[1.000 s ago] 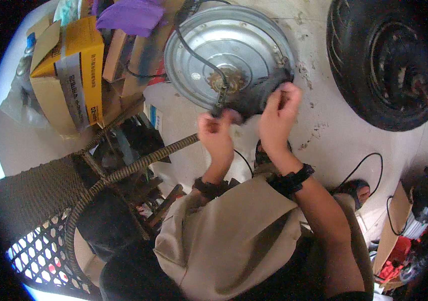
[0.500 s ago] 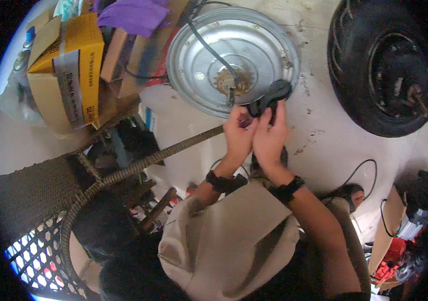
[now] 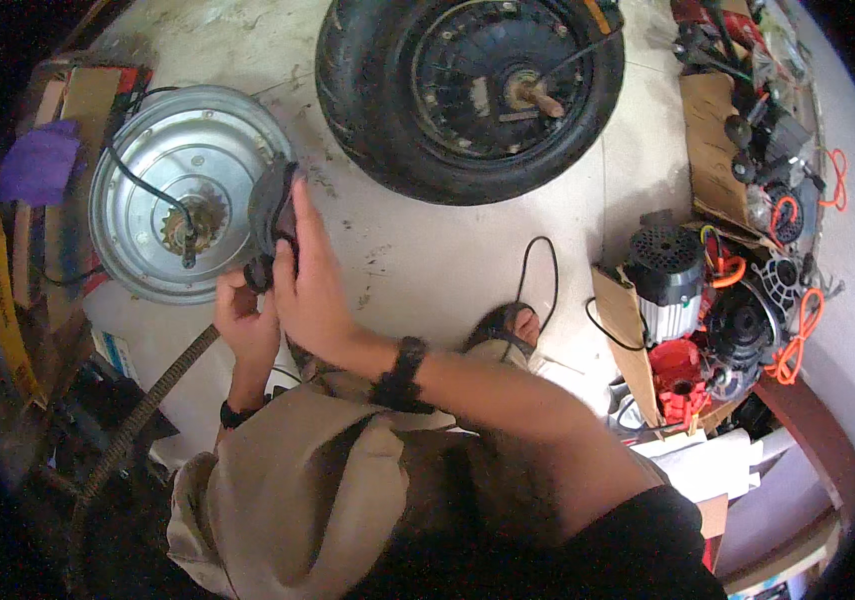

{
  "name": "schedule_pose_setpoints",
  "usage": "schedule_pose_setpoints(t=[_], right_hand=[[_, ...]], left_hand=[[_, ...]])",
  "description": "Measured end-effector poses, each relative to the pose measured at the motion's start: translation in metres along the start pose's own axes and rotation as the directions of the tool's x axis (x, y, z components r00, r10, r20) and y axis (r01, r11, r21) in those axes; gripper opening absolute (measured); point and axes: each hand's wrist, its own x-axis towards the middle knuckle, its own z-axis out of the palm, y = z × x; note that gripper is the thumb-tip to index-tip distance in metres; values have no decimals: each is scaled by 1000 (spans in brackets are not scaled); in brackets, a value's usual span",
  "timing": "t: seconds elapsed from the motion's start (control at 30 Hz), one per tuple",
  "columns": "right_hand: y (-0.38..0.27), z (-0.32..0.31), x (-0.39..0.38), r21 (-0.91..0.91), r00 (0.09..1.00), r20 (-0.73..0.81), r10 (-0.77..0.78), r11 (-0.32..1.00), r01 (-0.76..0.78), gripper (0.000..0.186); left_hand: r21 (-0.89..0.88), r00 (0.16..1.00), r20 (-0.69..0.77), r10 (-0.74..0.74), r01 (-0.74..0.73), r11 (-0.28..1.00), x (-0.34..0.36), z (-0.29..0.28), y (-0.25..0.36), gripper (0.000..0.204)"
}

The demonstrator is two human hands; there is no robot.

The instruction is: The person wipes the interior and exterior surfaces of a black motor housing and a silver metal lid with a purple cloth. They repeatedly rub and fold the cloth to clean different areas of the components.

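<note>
A dark, curved, padded-looking piece (image 3: 269, 212) is held up in front of me, over the right rim of a silver wheel hub (image 3: 132, 245). My right hand (image 3: 312, 285) grips its right side, fingers extended along it. At its lower end, my left hand (image 3: 244, 318) is closed with fingers and thumb together around a narrower part. What lies inside the left fingers is partly hidden. The hub lies flat on the floor, with a rusty toothed centre (image 3: 192, 226) and a black cable (image 3: 142, 182) coming out of it.
A black-tyred wheel (image 3: 377, 130) lies at the far middle. On the right, a cardboard box (image 3: 627, 335) holds a finned motor (image 3: 669, 275) and red parts. A purple cloth (image 3: 39, 162) rests among boxes at left. A thin cable loop (image 3: 553, 270) lies by my foot.
The view has swung right, so the hub appears further left and the box of motors shows fully. My hands still hold the dark piece, now more upright, with the right fingers straighter.
</note>
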Motion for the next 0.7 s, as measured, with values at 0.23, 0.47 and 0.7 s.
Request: schedule_pose_setpoints(t=[0.23,0.47,0.7], right_hand=[[-100,-127,27,-165,981,152,-122,975,147,63],[-49,-190,32,-576,961,71,-269,775,260,65],[-23,-183,73,-728,881,278,-382,515,453,64]], left_hand=[[-176,891,407,202,-140,974,10,33,64,28],[-273,890,456,33,105,956,38,107,103,25],[-161,959,79,272,-257,953,74,129,80,29]])
